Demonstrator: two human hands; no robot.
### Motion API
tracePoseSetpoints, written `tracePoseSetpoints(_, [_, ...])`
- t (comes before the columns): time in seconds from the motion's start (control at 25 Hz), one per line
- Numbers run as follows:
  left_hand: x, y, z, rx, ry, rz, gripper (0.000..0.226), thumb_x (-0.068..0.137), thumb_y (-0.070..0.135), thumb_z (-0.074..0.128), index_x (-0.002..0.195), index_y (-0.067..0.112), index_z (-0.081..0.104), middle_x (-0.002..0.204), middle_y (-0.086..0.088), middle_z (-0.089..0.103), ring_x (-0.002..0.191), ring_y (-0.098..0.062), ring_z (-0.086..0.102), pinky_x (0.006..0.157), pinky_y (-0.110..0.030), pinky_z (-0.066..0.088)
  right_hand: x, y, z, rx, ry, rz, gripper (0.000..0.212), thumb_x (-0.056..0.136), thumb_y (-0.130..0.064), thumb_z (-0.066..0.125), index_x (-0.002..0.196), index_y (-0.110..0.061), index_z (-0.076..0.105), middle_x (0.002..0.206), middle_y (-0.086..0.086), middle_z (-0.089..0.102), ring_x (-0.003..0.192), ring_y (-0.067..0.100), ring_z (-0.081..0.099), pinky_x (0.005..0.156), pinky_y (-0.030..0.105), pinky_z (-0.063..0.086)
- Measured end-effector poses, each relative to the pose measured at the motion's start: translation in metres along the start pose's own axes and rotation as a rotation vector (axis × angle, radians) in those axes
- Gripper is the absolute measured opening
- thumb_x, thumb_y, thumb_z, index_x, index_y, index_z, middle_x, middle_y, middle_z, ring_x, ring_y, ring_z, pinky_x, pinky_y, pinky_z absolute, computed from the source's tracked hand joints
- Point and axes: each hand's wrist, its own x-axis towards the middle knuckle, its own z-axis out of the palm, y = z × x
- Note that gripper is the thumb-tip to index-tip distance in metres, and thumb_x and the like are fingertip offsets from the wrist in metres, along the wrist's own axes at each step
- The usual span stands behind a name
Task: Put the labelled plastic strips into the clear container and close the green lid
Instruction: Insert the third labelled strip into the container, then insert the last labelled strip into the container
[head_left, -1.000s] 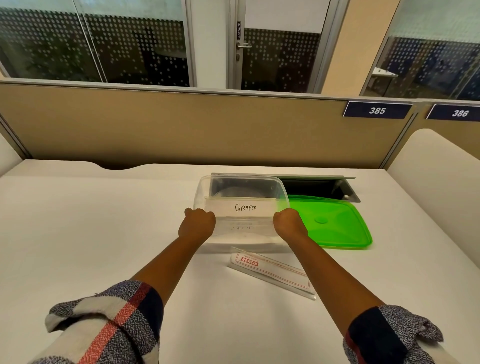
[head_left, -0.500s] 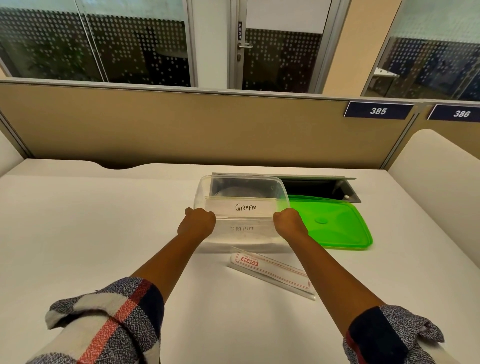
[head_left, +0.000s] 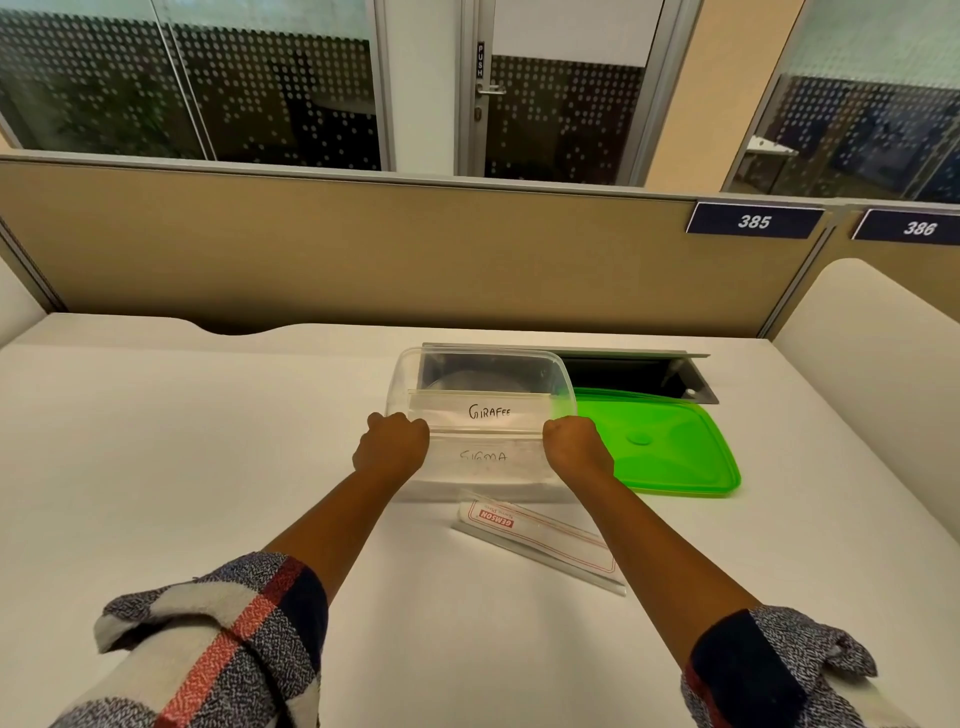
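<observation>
You sit at a white desk (head_left: 156, 467) fenced by a tan partition (head_left: 337, 249), with dotted glass walls and a door behind it; number plates reading 385 (head_left: 754, 222) and 386 (head_left: 919, 227) are fixed to the partition's right end. A dark cable tray (head_left: 649, 371) with a raised metal flap is sunk into the desk near the partition.

The clear container (head_left: 415, 371) stands open at the middle of the desk, partly over the cable tray's left end. Your left hand (head_left: 392, 447) and right hand (head_left: 575, 446) are both curled closed at the ends of a strip marked "GIRAFEE" (head_left: 488, 411), holding it level across the container, about at its near rim. Your fingers are turned away from the camera, so the exact pinch cannot be seen. Below that strip, through the near wall, a strip marked "SIGMA" (head_left: 483, 457) shows inside the container.

The green lid (head_left: 660, 441) lies flat on the desk just to the right of the container, touching or almost touching it. A third strip with a red "GEMSON" label (head_left: 540, 535) lies on the desk just in front of the container, slanted between your forearms. Your plaid sleeves (head_left: 218, 639) are rolled up to the elbows.
</observation>
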Motion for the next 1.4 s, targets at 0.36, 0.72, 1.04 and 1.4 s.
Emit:
tracePoseSetpoints(0.36, [-0.009, -0.009, -0.002, -0.161, 0.225, 0.171, 0.06, 0.093, 0.042, 0.039, 0.144, 0.018, 0.02, 0.149, -0.014, 0.03, 0.132, -0.036, 0.037, 0.106, -0.054, 0.034, -0.028, 0.038, -0.011, 0.06, 0.209, -0.532, 0.053, 0.097, -0.033, 0.042, 0.145, -0.017, 0.026, 0.157, 0.008, 0.02, 0.141, 0.028, 0.029, 0.112, 0.044, 0.034])
tracePoseSetpoints(0.72, [-0.094, -0.088, 0.029, -0.296, 0.385, 0.288, 0.052, 0.094, 0.02, 0.043, 0.143, 0.012, 0.025, 0.151, -0.011, 0.028, 0.138, -0.026, 0.029, 0.112, -0.042, 0.027, -0.095, 0.124, -0.019, -0.124, 0.218, -0.59, 0.056, 0.095, -0.032, 0.047, 0.145, -0.021, 0.026, 0.157, 0.003, 0.021, 0.144, 0.021, 0.022, 0.118, 0.049, 0.013])
tracePoseSetpoints(1.04, [-0.15, -0.136, 0.057, -0.109, 0.227, 0.408, 0.052, 0.094, 0.021, 0.044, 0.142, 0.014, 0.028, 0.149, -0.006, 0.034, 0.136, -0.02, 0.033, 0.112, -0.033, 0.026, -0.147, 0.168, -0.008, -0.291, 0.19, -0.566, 0.092, 0.078, -0.068, -0.017, 0.148, -0.013, 0.008, 0.158, 0.004, 0.008, 0.147, 0.021, 0.006, 0.117, 0.042, -0.005])
tracePoseSetpoints(1.4, [-0.166, -0.154, 0.075, 0.258, 0.178, 0.457, 0.052, 0.094, 0.035, 0.032, 0.144, 0.021, 0.023, 0.155, 0.002, 0.021, 0.144, -0.016, 0.017, 0.117, -0.033, 0.012, -0.166, 0.194, 0.029, -0.473, -0.039, -0.545, 0.061, 0.099, -0.042, 0.022, 0.149, -0.017, -0.001, 0.16, 0.001, -0.005, 0.147, 0.015, -0.006, 0.119, 0.04, -0.006])
